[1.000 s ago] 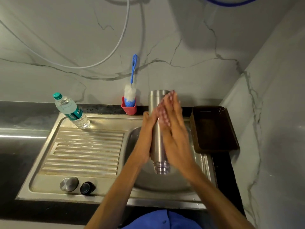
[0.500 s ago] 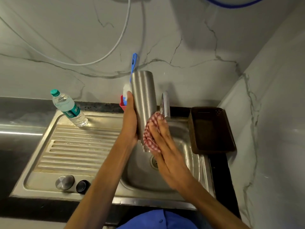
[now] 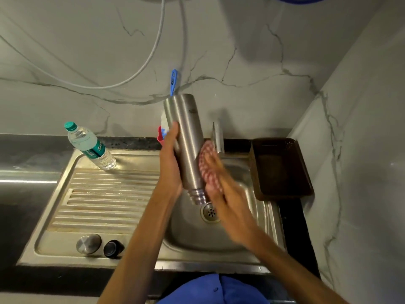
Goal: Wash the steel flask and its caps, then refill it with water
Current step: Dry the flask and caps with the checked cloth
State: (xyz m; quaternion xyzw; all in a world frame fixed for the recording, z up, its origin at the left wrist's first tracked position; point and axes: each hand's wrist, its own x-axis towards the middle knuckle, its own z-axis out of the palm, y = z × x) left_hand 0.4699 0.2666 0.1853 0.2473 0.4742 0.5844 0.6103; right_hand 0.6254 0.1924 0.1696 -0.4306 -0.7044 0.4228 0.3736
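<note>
Plastic bottle (image 3: pixel 91 146) label (image 3: pixel 94 148) writing unreadable.

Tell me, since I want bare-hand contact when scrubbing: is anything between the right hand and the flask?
Yes. A red checked cloth lies between the right hand and the flask, pressed against its lower right side. The left hand grips the flask bare.

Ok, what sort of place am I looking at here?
Most likely a home kitchen wash area: a steel sink with a ribbed drainboard, a marble-look wall behind it, and a bottle brush standing at the back.
</note>
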